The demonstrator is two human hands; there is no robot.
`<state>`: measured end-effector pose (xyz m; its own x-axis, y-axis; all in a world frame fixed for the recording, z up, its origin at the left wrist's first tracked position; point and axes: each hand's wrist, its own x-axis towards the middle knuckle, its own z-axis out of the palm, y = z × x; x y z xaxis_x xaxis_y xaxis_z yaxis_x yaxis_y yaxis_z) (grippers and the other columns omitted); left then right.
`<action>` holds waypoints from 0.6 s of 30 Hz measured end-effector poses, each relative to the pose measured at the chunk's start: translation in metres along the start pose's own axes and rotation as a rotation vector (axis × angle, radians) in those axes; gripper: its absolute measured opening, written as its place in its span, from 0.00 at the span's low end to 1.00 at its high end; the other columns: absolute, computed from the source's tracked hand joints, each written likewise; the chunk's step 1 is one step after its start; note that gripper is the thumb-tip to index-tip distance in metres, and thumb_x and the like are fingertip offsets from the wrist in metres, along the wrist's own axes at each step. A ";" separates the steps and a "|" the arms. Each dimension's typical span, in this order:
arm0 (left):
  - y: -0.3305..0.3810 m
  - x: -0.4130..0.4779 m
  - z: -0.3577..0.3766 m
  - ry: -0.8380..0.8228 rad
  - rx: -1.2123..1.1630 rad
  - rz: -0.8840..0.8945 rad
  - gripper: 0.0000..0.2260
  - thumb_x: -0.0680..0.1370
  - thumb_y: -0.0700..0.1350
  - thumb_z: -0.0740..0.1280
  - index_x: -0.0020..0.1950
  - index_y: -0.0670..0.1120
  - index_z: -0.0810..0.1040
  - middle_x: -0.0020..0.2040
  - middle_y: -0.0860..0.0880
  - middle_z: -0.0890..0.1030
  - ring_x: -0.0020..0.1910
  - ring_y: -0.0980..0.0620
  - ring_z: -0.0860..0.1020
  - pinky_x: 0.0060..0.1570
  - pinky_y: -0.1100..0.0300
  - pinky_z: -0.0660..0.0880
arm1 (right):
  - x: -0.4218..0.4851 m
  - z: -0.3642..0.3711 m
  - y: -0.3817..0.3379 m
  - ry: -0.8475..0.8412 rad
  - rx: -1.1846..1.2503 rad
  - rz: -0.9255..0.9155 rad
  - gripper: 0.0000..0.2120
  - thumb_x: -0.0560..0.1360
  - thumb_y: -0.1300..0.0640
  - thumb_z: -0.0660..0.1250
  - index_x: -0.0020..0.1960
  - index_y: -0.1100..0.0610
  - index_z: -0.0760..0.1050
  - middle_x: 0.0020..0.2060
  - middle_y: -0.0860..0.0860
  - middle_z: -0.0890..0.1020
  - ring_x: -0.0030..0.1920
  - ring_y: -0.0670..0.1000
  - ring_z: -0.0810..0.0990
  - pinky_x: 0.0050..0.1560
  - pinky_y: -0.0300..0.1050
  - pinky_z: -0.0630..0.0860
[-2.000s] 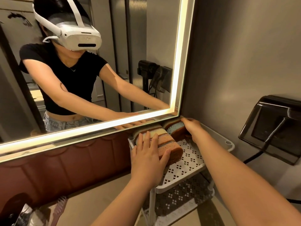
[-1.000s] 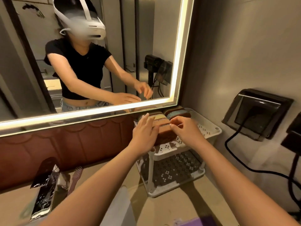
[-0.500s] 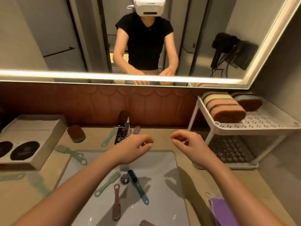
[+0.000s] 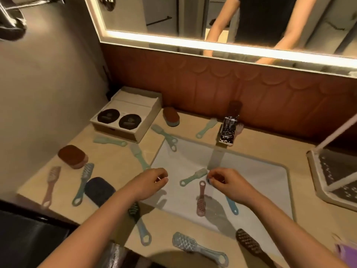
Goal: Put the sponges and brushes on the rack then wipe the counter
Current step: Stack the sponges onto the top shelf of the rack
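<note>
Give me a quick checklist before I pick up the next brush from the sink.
Left hand free: ok, left hand holds nothing.
Right hand free: cannot tell, right hand hides the blue brush's head.
Brushes in sink reachable: ok, pink brush and green brush lie uncovered.
Rack space: cannot tell, only the rack's lower corner shows.
Counter ready to wipe: not ok, brown sponge lies on it.

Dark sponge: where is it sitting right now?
In the head view, the dark sponge lies on the counter left of the sink, between a teal brush and the wrist of the left hand.
</note>
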<state>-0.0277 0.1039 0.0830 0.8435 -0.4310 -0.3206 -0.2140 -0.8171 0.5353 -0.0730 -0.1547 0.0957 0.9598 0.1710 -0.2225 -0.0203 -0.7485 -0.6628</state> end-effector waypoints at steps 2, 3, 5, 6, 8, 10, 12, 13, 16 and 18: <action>-0.027 -0.009 0.002 0.040 -0.031 -0.087 0.15 0.80 0.49 0.60 0.64 0.45 0.72 0.61 0.47 0.75 0.57 0.50 0.74 0.56 0.58 0.71 | 0.014 0.019 -0.005 -0.039 -0.037 -0.029 0.06 0.77 0.57 0.63 0.49 0.52 0.78 0.36 0.44 0.77 0.36 0.42 0.75 0.39 0.40 0.71; -0.042 -0.014 0.002 0.061 -0.035 -0.144 0.16 0.79 0.48 0.61 0.65 0.45 0.71 0.63 0.46 0.74 0.59 0.49 0.73 0.57 0.59 0.70 | 0.021 0.029 -0.009 -0.067 -0.055 -0.040 0.06 0.77 0.56 0.63 0.50 0.53 0.78 0.37 0.43 0.76 0.37 0.43 0.75 0.40 0.40 0.72; -0.070 -0.022 0.002 0.145 0.065 -0.246 0.19 0.78 0.50 0.62 0.67 0.44 0.69 0.66 0.44 0.70 0.63 0.47 0.70 0.59 0.57 0.69 | 0.034 0.048 -0.016 -0.126 -0.090 -0.045 0.08 0.77 0.55 0.62 0.53 0.54 0.78 0.41 0.45 0.77 0.41 0.47 0.77 0.45 0.42 0.74; -0.082 -0.027 0.002 0.204 0.141 -0.306 0.21 0.78 0.52 0.62 0.68 0.44 0.67 0.68 0.44 0.68 0.66 0.45 0.68 0.61 0.55 0.69 | 0.040 0.056 -0.019 -0.164 -0.118 -0.043 0.09 0.77 0.55 0.62 0.54 0.54 0.77 0.43 0.47 0.78 0.43 0.48 0.77 0.47 0.44 0.74; -0.099 -0.038 0.000 0.306 0.207 -0.449 0.27 0.76 0.55 0.63 0.72 0.44 0.62 0.71 0.44 0.64 0.70 0.43 0.62 0.63 0.49 0.68 | 0.050 0.071 -0.025 -0.236 -0.176 -0.048 0.09 0.77 0.53 0.61 0.54 0.53 0.77 0.45 0.49 0.79 0.46 0.50 0.78 0.50 0.49 0.76; -0.112 -0.045 -0.001 0.339 0.156 -0.552 0.33 0.75 0.57 0.65 0.74 0.45 0.57 0.72 0.44 0.60 0.72 0.41 0.58 0.65 0.47 0.66 | 0.057 0.081 -0.030 -0.278 -0.208 -0.047 0.09 0.77 0.53 0.61 0.53 0.53 0.76 0.45 0.48 0.78 0.47 0.51 0.78 0.50 0.50 0.76; -0.125 -0.048 -0.001 0.317 0.126 -0.620 0.37 0.73 0.60 0.66 0.75 0.46 0.54 0.74 0.43 0.58 0.72 0.40 0.56 0.66 0.46 0.64 | 0.063 0.093 -0.035 -0.319 -0.225 -0.034 0.08 0.76 0.53 0.60 0.52 0.52 0.76 0.44 0.49 0.78 0.47 0.52 0.78 0.51 0.50 0.74; -0.129 -0.049 0.000 0.309 0.118 -0.638 0.37 0.73 0.61 0.66 0.75 0.47 0.54 0.74 0.43 0.56 0.73 0.40 0.55 0.66 0.46 0.63 | 0.065 0.098 -0.037 -0.338 -0.226 -0.024 0.08 0.76 0.53 0.60 0.52 0.52 0.76 0.45 0.49 0.78 0.47 0.53 0.78 0.51 0.49 0.74; -0.132 -0.047 0.006 0.369 0.052 -0.637 0.36 0.72 0.62 0.66 0.74 0.50 0.56 0.75 0.44 0.53 0.73 0.40 0.51 0.65 0.43 0.63 | 0.067 0.110 -0.041 -0.375 -0.216 0.007 0.08 0.76 0.53 0.59 0.51 0.51 0.76 0.45 0.50 0.79 0.48 0.53 0.79 0.51 0.49 0.73; -0.131 -0.046 0.011 0.435 0.052 -0.613 0.34 0.72 0.60 0.67 0.73 0.51 0.59 0.75 0.45 0.55 0.72 0.40 0.52 0.63 0.44 0.65 | 0.068 0.116 -0.044 -0.390 -0.207 0.006 0.09 0.76 0.54 0.59 0.52 0.53 0.76 0.43 0.49 0.78 0.47 0.53 0.79 0.50 0.48 0.74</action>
<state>-0.0439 0.2269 0.0194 0.9352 0.2879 -0.2061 0.3424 -0.8836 0.3195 -0.0395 -0.0362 0.0272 0.7814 0.3657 -0.5056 0.0690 -0.8560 -0.5124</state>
